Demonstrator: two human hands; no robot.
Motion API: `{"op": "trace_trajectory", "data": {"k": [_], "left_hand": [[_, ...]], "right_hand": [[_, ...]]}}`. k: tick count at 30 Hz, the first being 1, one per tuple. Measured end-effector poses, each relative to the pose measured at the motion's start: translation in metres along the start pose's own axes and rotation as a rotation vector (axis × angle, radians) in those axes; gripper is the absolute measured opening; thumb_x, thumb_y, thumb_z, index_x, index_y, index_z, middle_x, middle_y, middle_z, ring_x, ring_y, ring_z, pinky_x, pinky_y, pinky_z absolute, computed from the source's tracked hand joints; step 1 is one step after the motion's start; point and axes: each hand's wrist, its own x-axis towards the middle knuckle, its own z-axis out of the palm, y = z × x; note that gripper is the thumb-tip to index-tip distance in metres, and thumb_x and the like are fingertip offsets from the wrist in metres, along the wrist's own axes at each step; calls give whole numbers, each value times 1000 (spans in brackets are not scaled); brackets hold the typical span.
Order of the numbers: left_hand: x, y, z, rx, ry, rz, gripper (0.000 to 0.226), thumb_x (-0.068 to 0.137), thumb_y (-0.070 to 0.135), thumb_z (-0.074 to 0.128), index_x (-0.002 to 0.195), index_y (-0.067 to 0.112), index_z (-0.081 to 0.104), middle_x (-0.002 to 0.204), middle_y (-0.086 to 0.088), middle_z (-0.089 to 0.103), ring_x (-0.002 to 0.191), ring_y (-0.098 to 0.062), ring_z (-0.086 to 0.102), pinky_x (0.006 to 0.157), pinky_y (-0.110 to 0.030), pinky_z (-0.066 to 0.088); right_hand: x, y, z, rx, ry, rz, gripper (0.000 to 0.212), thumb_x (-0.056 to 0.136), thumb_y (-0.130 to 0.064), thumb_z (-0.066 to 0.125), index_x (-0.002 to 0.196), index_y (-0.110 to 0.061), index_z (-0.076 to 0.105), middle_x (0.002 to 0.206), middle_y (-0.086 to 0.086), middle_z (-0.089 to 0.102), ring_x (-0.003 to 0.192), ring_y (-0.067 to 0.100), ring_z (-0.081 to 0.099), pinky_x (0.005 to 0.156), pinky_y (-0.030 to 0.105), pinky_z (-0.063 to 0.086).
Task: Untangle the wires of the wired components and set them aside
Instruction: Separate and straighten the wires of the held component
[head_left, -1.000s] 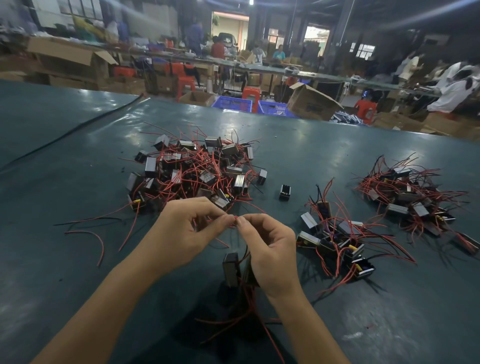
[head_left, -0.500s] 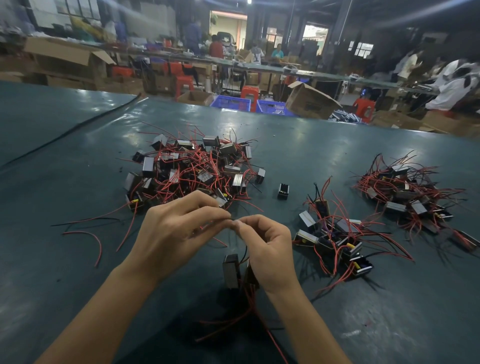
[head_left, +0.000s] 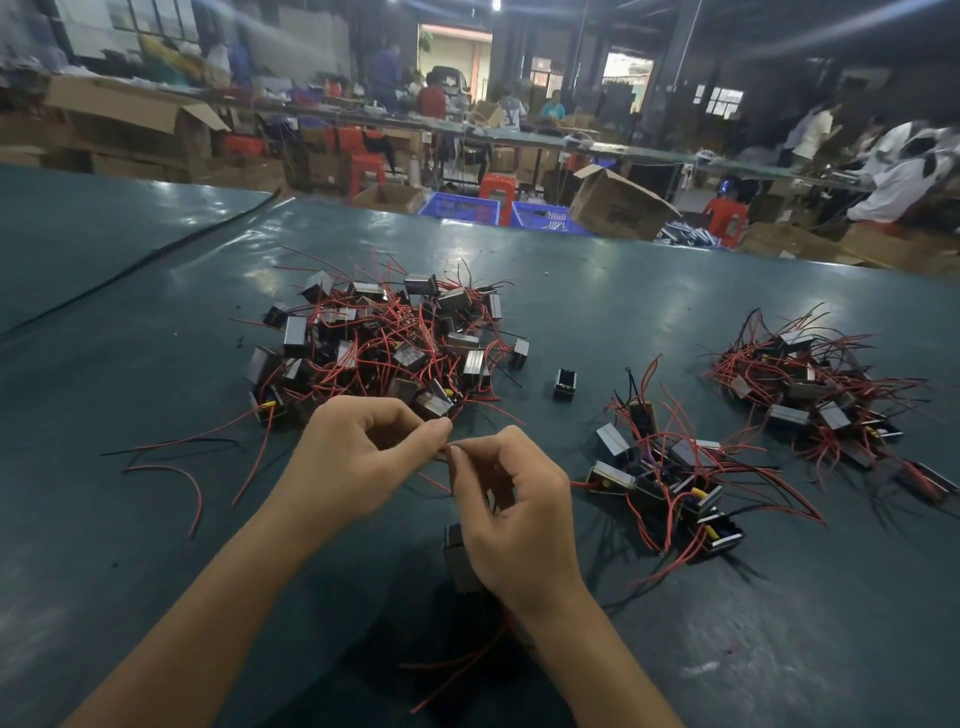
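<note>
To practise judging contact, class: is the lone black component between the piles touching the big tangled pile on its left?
Apart. The head view shows a strip of bare table between the lone component and the big pile.

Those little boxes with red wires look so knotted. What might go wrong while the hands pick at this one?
The left hand and right hand both pinch a thin red wire; a hard tug might snap it or tear it off the component beneath the right hand. That component's trailing wires lie loose and might snag.
</note>
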Motion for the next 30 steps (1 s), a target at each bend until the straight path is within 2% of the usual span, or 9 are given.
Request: {"op": "trace_trajectory", "data": {"k": [4, 6, 8, 10, 14, 19, 21, 24, 30], "left_hand": [[4, 2, 1, -264, -82, -327, 43, 88, 18, 67, 46, 16, 62, 44, 3, 53, 37, -3, 39, 39, -11, 31], [4, 3, 0, -303, -100, -347, 38, 85, 25, 69, 49, 16, 65, 48, 1, 57, 39, -5, 40, 41, -10, 31], [2, 4, 0, -252, -72, -200, 24, 78, 33, 72, 60, 18, 71, 54, 3, 63, 42, -2, 47, 44, -9, 36], [1, 1, -1, -93, -2, 46, 17, 75, 36, 74, 75, 19, 72, 61, 6, 66, 48, -2, 53, 48, -11, 41], [1, -6, -5, 144, 40, 451, 10, 81, 29, 76, 83, 19, 74, 76, 13, 66, 60, -9, 59, 55, -19, 46], [-1, -10, -7, 304, 44, 560, 19, 88, 32, 69, 90, 15, 77, 86, 9, 67, 62, -19, 64, 52, -35, 51], [-2, -8, -6, 310, 31, 541, 19, 89, 29, 66, 85, 13, 76, 83, 8, 66, 61, -18, 62, 52, -34, 50], [-3, -2, -1, 189, 29, 396, 16, 86, 23, 68, 75, 12, 72, 67, 12, 61, 54, -10, 55, 51, -19, 42], [0, -1, 9, -127, -2, -82, 29, 87, 13, 70, 59, 23, 73, 43, 8, 53, 39, -1, 42, 43, -10, 32]], "right_hand": [[-1, 0, 2, -48, 28, -74, 14, 92, -21, 60, 89, -11, 69, 79, -10, 58, 68, 11, 57, 60, 47, 47], [0, -1, 2, -26, 31, -47, 10, 91, -17, 62, 87, -10, 69, 77, -10, 58, 67, 10, 56, 62, 42, 48], [3, -2, 0, 56, 38, 27, 10, 91, -12, 62, 84, -8, 68, 73, -10, 58, 65, 6, 54, 62, 24, 45], [4, -3, -2, 167, 37, 116, 10, 92, -8, 62, 83, -5, 67, 67, -12, 58, 60, 3, 52, 58, 14, 40], [4, -4, -3, 286, 34, 194, 12, 93, -4, 61, 83, -3, 67, 62, -8, 56, 55, 2, 47, 53, 16, 39], [4, -4, -5, 308, 25, 185, 14, 94, -6, 60, 82, -4, 67, 64, -9, 58, 58, 2, 49, 55, 14, 41], [4, -5, -4, 291, 17, 156, 13, 93, -8, 59, 82, -6, 66, 64, -12, 56, 57, 1, 49, 55, 13, 40], [3, -3, -2, 213, 31, 107, 12, 92, -13, 60, 83, -7, 65, 66, -14, 56, 58, 2, 50, 56, 15, 41], [2, 2, -3, -97, 74, -62, 7, 90, -17, 64, 85, -14, 68, 74, -13, 56, 65, 7, 53, 60, 42, 47]]}}
